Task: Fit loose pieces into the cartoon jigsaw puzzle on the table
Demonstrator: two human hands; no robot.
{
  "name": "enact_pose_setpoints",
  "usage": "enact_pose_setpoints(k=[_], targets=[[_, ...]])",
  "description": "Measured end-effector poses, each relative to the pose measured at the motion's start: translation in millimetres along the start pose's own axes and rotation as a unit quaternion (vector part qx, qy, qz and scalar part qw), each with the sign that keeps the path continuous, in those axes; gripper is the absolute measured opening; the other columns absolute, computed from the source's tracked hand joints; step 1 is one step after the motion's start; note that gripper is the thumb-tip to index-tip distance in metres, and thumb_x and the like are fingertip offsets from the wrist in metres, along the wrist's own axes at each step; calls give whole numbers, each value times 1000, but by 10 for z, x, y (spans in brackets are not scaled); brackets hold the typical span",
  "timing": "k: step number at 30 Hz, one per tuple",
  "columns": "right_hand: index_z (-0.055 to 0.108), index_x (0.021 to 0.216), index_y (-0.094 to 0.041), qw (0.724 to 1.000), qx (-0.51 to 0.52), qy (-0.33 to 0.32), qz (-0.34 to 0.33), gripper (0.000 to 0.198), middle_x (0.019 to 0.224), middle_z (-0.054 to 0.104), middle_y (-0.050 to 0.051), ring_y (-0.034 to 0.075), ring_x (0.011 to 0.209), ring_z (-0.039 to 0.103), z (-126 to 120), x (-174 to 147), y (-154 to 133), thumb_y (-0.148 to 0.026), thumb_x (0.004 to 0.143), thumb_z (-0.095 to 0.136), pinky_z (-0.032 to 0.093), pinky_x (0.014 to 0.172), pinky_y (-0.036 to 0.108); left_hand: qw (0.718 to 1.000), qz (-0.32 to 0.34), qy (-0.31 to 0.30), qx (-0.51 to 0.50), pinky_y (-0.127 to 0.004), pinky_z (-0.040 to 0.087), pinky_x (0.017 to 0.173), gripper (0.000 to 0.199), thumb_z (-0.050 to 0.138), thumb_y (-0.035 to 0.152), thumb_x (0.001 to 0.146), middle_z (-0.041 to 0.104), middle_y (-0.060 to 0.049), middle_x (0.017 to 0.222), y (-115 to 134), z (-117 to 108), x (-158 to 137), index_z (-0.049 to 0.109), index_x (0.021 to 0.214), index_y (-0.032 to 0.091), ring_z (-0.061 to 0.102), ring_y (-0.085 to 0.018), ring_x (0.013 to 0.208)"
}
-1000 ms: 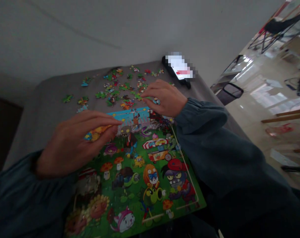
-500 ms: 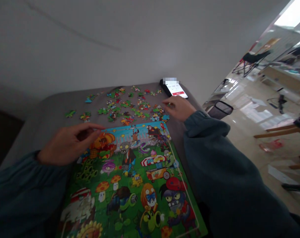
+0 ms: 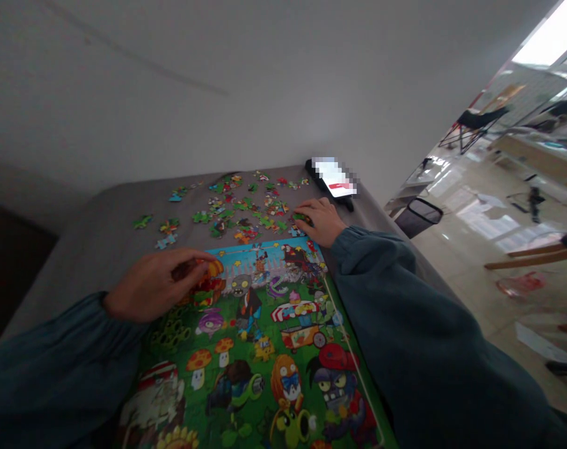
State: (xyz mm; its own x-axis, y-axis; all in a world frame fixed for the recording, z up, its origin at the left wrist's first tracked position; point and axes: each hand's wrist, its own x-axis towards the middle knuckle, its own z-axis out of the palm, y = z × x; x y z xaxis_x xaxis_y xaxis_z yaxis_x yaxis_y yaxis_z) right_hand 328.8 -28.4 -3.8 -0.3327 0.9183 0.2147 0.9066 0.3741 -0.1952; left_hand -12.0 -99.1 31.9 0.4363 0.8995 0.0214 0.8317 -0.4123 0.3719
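Note:
A jigsaw board [image 3: 246,349] printed with cartoon zombies and plants lies before me on a grey cloth-covered surface. My left hand [image 3: 156,282] rests over its upper left corner, by the picture of a pumpkin. Its thumb and forefinger come close together there, and whatever may be between them is hidden. Past the board's top right corner, my right hand [image 3: 324,221] is low over the loose pieces. Its fingers curl round a small green puzzle piece [image 3: 304,218], partly covered by them. Several loose puzzle pieces [image 3: 243,204] spread beyond the board's top edge.
At the back right of the grey surface [image 3: 100,215] lies a phone [image 3: 332,178] with a lit screen, on a dark object. A pale wall rises behind. To the right, on the floor, are a dark mesh bin [image 3: 418,215], a folding chair [image 3: 479,118] and wooden furniture legs.
My right hand has moved left and down from beside the phone to the pieces near the board's top right. My left hand has shifted right onto the pumpkin picture; a light-blue piece now shows beyond it.

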Motion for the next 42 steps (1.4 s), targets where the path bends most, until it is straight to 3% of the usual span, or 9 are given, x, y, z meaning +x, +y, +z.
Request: enact_pose_setpoints(k=[9, 13, 17, 31, 36, 42], targets=[[66, 123, -19, 999, 18, 36, -23, 36, 127, 61, 11, 31, 114, 44, 43, 10, -115, -33, 95, 47, 37, 94, 47, 999, 30, -2, -13, -29, 42, 54, 34, 46, 46, 90, 71, -3, 72, -63, 78, 21, 72, 100, 25, 61, -19, 58], [63, 126, -20, 996, 28, 38, -77, 41, 130, 60, 10, 30, 118, 42, 83, 66, -335, -42, 96, 47, 36, 96, 47, 999, 33, -9, -22, -28, 41, 53, 39, 45, 49, 90, 70, -3, 70, -41, 78, 26, 72, 101, 24, 60, -19, 58], [65, 124, -22, 996, 14, 19, -84, 41, 133, 58, 9, 32, 119, 40, 125, 125, -454, -46, 96, 48, 37, 93, 48, 999, 43, 0, -12, -27, 41, 54, 38, 45, 48, 91, 72, -3, 74, -27, 75, 24, 72, 100, 23, 61, -18, 59], [67, 121, -24, 999, 0, 0, -48, 38, 130, 60, 8, 31, 118, 42, 95, 46, -321, -46, 93, 54, 37, 95, 46, 998, 52, -5, -22, -32, 42, 60, 42, 41, 49, 92, 72, -4, 82, -73, 120, 7, 71, 104, 23, 60, -19, 63], [56, 136, -25, 993, -2, 9, -114, 43, 139, 53, 7, 29, 122, 40, 45, 76, -503, -43, 98, 47, 37, 97, 46, 997, 75, 25, 2, -33, 45, 68, 41, 41, 46, 93, 69, -6, 83, -76, 129, 23, 71, 100, 20, 61, -21, 72], [45, 144, -36, 974, -63, -51, -210, 44, 151, 39, 5, 32, 132, 33, 112, 177, -747, -42, 102, 34, 34, 103, 51, 994, 93, 58, 31, -39, 47, 84, 39, 40, 42, 93, 70, -9, 96, -50, 143, 70, 71, 99, 18, 62, -24, 90]])
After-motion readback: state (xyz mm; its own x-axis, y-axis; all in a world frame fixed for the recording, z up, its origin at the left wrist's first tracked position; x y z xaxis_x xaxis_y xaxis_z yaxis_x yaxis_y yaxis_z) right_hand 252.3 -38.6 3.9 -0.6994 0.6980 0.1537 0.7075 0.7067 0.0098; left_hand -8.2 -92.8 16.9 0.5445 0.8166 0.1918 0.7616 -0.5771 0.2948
